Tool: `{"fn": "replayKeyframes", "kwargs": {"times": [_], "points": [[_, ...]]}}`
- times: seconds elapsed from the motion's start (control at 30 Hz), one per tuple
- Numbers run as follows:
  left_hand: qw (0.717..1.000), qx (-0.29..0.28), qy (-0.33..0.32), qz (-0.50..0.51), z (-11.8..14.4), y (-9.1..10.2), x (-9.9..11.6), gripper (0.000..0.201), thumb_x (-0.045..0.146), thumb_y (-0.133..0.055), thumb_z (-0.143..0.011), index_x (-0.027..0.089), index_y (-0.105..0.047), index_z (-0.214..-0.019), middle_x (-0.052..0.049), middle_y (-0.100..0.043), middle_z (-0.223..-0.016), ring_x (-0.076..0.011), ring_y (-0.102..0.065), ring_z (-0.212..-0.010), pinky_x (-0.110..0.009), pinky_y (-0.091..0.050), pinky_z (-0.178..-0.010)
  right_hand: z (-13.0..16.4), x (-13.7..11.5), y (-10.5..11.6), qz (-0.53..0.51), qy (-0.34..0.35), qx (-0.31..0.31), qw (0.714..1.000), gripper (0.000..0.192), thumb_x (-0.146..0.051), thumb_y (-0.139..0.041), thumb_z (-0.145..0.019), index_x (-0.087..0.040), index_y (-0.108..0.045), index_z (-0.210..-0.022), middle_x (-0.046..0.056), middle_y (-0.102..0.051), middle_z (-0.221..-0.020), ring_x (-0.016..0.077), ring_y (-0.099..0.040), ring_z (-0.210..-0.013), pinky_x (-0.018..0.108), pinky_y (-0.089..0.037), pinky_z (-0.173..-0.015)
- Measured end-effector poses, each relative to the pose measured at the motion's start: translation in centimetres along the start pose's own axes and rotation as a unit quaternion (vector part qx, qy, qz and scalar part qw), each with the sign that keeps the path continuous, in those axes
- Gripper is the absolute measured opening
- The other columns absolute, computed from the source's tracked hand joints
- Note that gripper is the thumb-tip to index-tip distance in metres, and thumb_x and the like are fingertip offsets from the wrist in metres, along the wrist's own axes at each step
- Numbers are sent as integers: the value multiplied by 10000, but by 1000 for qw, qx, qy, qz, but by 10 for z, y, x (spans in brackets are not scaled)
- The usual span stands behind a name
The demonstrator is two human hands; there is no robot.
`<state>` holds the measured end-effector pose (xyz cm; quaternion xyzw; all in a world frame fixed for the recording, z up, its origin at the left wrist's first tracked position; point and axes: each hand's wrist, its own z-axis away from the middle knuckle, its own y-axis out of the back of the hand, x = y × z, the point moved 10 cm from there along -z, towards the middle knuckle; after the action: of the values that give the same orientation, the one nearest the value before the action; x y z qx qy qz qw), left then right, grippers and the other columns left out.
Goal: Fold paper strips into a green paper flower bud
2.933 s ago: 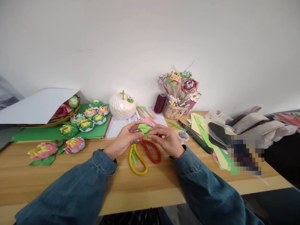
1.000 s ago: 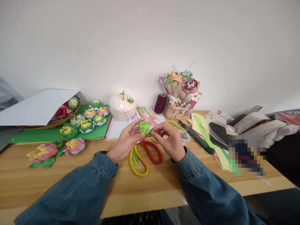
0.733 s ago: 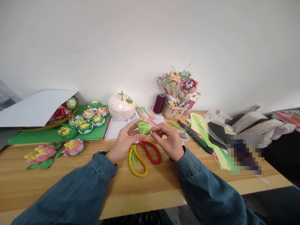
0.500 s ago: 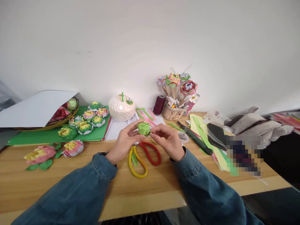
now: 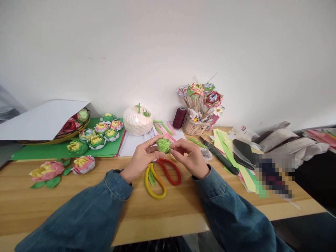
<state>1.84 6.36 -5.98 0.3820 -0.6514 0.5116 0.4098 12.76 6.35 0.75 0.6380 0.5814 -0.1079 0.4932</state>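
Note:
A crumpled light-green paper flower (image 5: pixel 163 145) is held in my left hand (image 5: pixel 140 159), between the thumb below and the fingers behind it. My right hand (image 5: pixel 193 159) is at the flower's right edge, thumb and index finger pinched together. Whatever thin thing may be between those fingertips is too small to make out. Under both hands lie scissors with one yellow and one red handle (image 5: pixel 179 175); their blades are hidden. A green paper scrap (image 5: pixel 151 177) shows inside the yellow loop.
Finished paper flowers (image 5: pixel 96 141) sit on green sheets at left, two more (image 5: pixel 83 164) on the wood. Behind are a white round ornament (image 5: pixel 138 120), a dark red thread spool (image 5: pixel 179 118) and a holder of flowers (image 5: pixel 195 126). Right: a utility knife (image 5: pixel 223 158), paper and a phone (image 5: pixel 244 154).
The green flower has turned slightly in my left hand. My right fingertips have shifted a little at its right edge. The whole view has moved slightly.

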Motion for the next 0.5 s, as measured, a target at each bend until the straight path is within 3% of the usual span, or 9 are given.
{"fn": "replayKeyframes", "kwargs": {"times": [0.27,0.5], "points": [[999,-30,36,19,1,-5,-6,627,99,-669,-636,231,-481,-1219,-44,-653,-1006,-159,-593,-903,-258,-458,-774,-2,13,-6,-29,-64,-70,995,85,-199,-572,-712,-130,-621,-704,-1,-554,-613,78,-461,-523,206,-362,-484],[998,-38,53,10,2,-7,-6,635,101,-671,-632,221,-476,-1224,-50,-654,-1018,-175,-590,-933,-275,-459,-789,-1,8,-5,-18,-47,-64,997,112,-193,-562,-719,-130,-623,-650,-13,-531,-569,67,-414,-490,200,-340,-463]]}}
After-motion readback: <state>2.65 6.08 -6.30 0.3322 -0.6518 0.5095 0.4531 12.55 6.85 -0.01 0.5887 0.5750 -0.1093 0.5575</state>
